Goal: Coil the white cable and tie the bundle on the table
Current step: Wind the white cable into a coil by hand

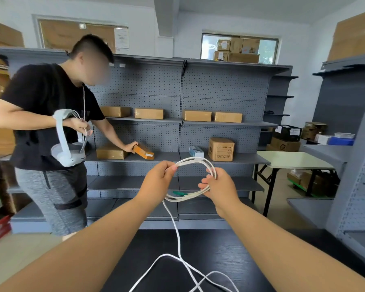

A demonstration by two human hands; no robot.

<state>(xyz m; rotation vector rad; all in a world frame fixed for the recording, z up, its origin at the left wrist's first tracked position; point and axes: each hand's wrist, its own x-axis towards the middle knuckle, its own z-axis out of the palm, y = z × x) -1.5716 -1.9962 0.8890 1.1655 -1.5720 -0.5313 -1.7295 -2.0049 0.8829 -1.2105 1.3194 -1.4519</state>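
Both hands are raised above the far edge of the black table (209, 249), and the white cable (195, 163) is strung between them as a partly made coil. The left hand (156, 182) pinches the top of the coil between thumb and fingertips, closed narrowly on the strands at the upper left of the loop. The right hand (219, 188) is curled around the right side of the loop, its fingers wrapped over several strands where they pass down and back to the left, so it grips the bundle itself. Between the two hands the cable arches upward in a rounded bow, then sweeps under the right hand's fingers and runs left as a flat sheaf of several turns lying close together. A small green connector (180, 193) shows at the lower part of that sheaf, just left of the right hand.

From the bottom of the coil a single strand drops straight toward the table, reaches its surface and spreads there in loose, crossing curves that run off the near edge of the view. The cable is thin, round and off-white, with a slightly matte look; the coiled part is a few turns thick and not bound by anything.

Beyond the table, a person in a black shirt (40, 102) stands at grey shelving (177, 123) holding brown boxes (149, 113), well apart from the cable
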